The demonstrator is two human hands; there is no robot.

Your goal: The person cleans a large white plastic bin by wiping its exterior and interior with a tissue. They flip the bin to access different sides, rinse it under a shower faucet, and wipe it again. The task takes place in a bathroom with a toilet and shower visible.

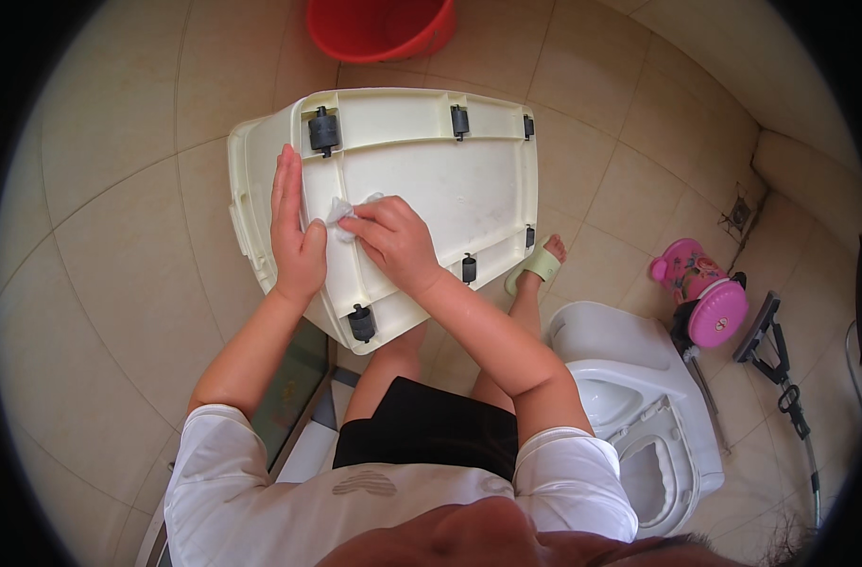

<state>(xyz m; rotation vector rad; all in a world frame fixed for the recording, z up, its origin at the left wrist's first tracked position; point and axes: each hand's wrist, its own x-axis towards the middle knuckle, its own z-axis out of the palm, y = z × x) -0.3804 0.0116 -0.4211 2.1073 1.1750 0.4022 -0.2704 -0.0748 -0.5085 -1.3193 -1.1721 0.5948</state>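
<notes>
A cream plastic storage box (445, 191) is tipped so that its underside faces me. Black roller wheels (324, 132) sit in recesses along two of its edges, and thin raised ribs cross the base. Against the box's edge on the left, my left hand (297, 237) lies flat with its fingers straight and together, steadying or touching the rim. My right hand (395, 241) pinches a crumpled white wipe (341, 211) and presses it on the base beside a rib. Part of the wipe is hidden under the fingers.
Beyond the box stands a red bucket (381, 28). On my right are a white toilet (608, 340) with its lid up, a pink bin (714, 305) and a mop (778, 354). A floor drain (739, 212) lies near the wall. Below left is a glass-panelled frame (293, 390).
</notes>
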